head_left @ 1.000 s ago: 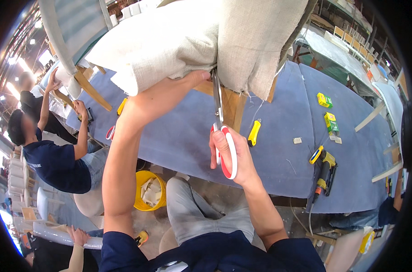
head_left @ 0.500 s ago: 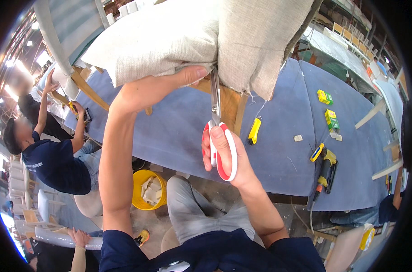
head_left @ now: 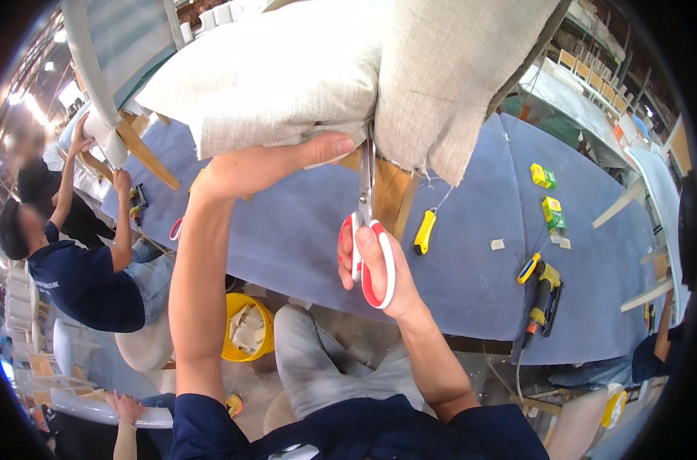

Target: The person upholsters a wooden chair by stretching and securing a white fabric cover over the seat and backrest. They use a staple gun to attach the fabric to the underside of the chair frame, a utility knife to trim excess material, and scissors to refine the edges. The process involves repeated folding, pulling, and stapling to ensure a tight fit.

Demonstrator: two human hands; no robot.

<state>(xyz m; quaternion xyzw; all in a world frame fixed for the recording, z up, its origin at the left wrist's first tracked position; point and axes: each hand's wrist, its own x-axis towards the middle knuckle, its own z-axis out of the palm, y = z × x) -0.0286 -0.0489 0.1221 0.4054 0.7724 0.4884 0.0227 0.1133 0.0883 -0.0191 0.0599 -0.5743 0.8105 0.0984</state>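
Beige linen-like fabric (head_left: 287,84) covers a padded chair part in front of me. A flap of the fabric (head_left: 448,84) hangs down on the right with a frayed edge. My left hand (head_left: 279,161) is closed on the fabric's lower edge, thumb on top; its other fingers are hidden behind the cloth. In my right hand (head_left: 394,272) are red-and-white-handled scissors (head_left: 367,184), held with the blades pointing away from me. Their tips go into the gap between the padded part and the flap, so the points are hidden. A wooden leg (head_left: 394,195) shows right behind the blades.
On the blue-covered table (head_left: 471,284) lie a yellow utility knife (head_left: 425,232), small yellow-green boxes (head_left: 553,212), another yellow cutter (head_left: 528,268) and a staple gun (head_left: 544,299) with a hose. A yellow bucket (head_left: 266,337) of scraps stands below. A co-worker (head_left: 87,268) sits at left.
My view has shifted a little; both my hands keep their hold on the fabric and scissors. The co-worker at left has let go of a staple gun, which now lies on the table.
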